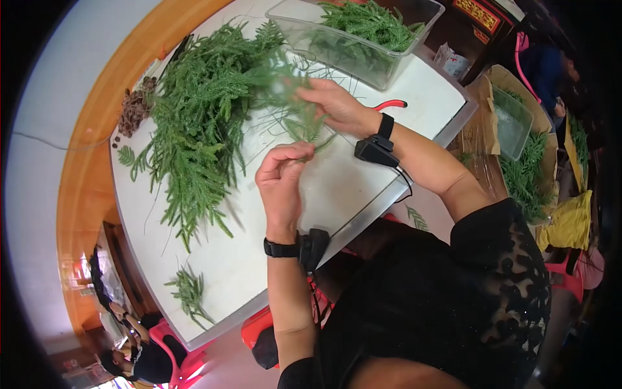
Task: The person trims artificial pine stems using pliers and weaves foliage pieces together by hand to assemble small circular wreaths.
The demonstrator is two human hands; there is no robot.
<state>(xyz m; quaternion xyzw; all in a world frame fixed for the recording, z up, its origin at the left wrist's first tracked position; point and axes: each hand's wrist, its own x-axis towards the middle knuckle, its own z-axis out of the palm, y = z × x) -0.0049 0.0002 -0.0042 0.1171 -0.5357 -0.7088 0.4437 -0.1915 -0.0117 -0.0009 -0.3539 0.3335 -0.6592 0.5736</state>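
Both hands are over the white table, with green fern-like sprigs between them. My left hand (284, 174) is closed, thumb and fingers pinching the stem end of a green sprig (310, 128). Above and to the right of it, my right hand (334, 104) has its fingers closed round leafy greenery that is blurred by motion. A large heap of green sprigs (201, 104) lies just left of my hands. Thin loose stems lie on the table under and around the held greenery.
A clear plastic bin (382, 71) with sprigs stands at the back. Red-handled pliers (391, 104) lie beside my right wrist. Brown cones (134, 111) sit at the table's left edge, a small sprig (190, 295) near its front corner. Boxes of greenery (528, 162) stand right. Other people are at both sides.
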